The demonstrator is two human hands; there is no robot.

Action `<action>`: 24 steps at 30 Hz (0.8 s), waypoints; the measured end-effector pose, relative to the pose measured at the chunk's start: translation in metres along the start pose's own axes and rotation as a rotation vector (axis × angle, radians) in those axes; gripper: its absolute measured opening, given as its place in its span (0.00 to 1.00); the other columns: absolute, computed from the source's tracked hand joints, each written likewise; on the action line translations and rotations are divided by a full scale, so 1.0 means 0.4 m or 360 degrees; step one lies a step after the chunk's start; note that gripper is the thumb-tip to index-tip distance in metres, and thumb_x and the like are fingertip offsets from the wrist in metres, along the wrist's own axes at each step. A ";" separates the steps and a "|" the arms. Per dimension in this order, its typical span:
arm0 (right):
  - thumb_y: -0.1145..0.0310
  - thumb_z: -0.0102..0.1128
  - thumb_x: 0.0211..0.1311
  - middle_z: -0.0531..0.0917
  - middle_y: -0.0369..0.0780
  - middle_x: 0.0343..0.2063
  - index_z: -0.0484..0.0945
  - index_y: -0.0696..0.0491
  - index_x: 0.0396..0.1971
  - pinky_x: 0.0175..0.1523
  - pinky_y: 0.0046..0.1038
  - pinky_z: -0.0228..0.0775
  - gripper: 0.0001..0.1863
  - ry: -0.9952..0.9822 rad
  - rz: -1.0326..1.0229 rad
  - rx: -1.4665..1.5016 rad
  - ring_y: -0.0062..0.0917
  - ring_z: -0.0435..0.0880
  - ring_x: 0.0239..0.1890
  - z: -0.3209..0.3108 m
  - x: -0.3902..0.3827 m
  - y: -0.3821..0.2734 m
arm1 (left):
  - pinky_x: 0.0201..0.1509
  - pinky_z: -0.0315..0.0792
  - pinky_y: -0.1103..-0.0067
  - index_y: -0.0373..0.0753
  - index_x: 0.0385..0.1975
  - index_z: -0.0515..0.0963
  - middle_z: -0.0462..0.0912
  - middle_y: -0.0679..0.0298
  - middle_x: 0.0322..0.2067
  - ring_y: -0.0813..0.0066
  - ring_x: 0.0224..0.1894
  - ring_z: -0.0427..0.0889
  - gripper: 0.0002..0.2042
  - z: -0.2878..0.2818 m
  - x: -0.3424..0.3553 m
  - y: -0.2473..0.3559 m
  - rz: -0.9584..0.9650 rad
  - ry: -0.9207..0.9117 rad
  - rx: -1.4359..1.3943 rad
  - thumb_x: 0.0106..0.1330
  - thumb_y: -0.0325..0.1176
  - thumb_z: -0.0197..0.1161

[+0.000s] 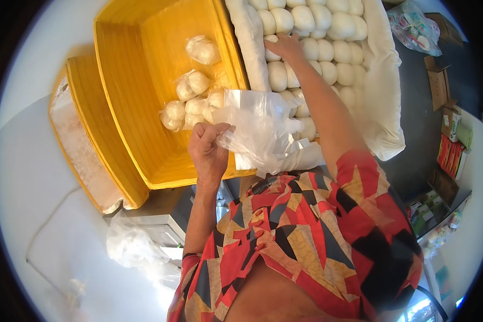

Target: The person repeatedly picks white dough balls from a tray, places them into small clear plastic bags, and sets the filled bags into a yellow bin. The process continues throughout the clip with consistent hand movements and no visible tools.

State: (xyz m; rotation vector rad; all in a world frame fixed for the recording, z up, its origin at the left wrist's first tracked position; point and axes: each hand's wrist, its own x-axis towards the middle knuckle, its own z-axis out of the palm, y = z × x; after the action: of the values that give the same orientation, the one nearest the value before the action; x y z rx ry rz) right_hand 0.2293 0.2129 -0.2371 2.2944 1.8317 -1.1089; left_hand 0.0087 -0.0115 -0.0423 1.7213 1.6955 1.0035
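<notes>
My left hand (206, 149) is closed, pinching the edge of a thin clear plastic bag (257, 129) that hangs over the near edge of the bun container. Up among the rows of white steamed buns (342, 26), my right hand (287, 47) curls its fingers round one bun (271, 45) at the left side. A white cloth (385, 102) lines the container holding these buns. To its left stands a deep yellow crate (131, 75). Several knotted clear bags of buns (203, 50) lie inside it along its right side.
Left of the crate is another yellow bin (94, 118) with a whitish surface on its side. Cardboard boxes (439, 86) and a plastic bag of mixed items (413, 27) are at the right. White plastic bags (131, 241) hang at the lower left.
</notes>
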 end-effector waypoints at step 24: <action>0.45 0.62 0.50 0.64 0.45 0.60 0.76 0.45 0.52 0.54 0.45 0.66 0.30 0.0823 0.0441 0.2902 0.43 0.70 0.54 0.086 -0.102 0.230 | 0.35 0.66 0.86 0.36 0.29 0.75 0.74 0.72 0.29 0.85 0.30 0.70 0.05 -0.139 0.080 -0.012 -0.0687 -0.0948 -0.0526 0.57 0.19 0.62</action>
State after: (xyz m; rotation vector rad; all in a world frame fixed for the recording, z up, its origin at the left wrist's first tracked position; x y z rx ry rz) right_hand 0.2875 0.1346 -0.2794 3.4434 -0.1545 -3.0021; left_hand -0.0402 0.0132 -0.0086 1.2019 1.3315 0.4696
